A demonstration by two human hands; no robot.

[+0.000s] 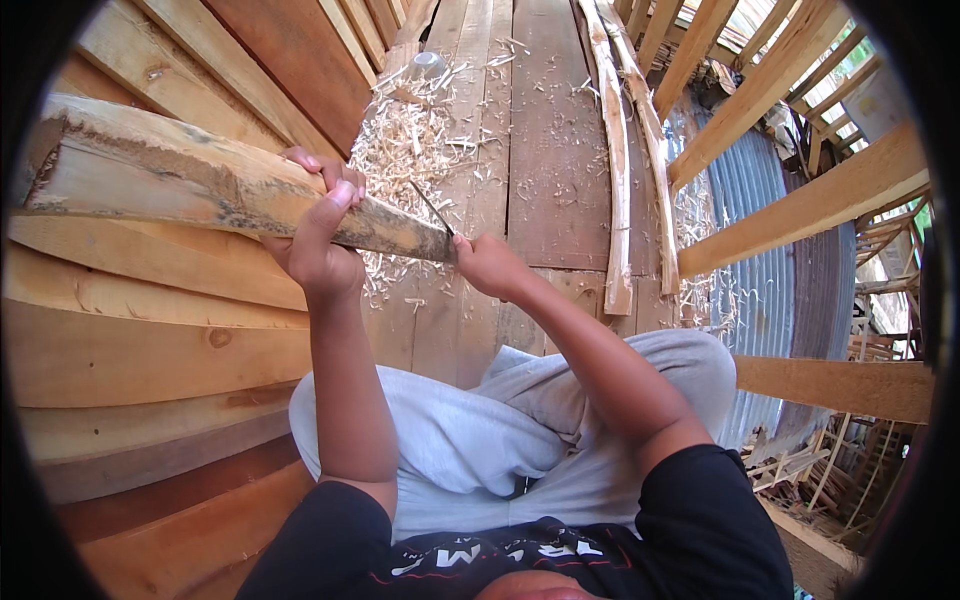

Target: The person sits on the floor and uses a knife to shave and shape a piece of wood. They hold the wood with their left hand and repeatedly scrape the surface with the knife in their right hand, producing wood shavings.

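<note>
Above the plank floor, left hand grips a timber; right hand grasps, apparently, a blade.

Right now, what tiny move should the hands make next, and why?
Maybe shift the thin dark tool a little along the wooden beam, stopping short of the left hand. The right hand holds it at the beam's end, the left hand grips the beam, and curly shavings lie nearby.

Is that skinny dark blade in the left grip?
No, the left grip is around the thick wood, while the skinny blade sticks out from the right grip.
</note>
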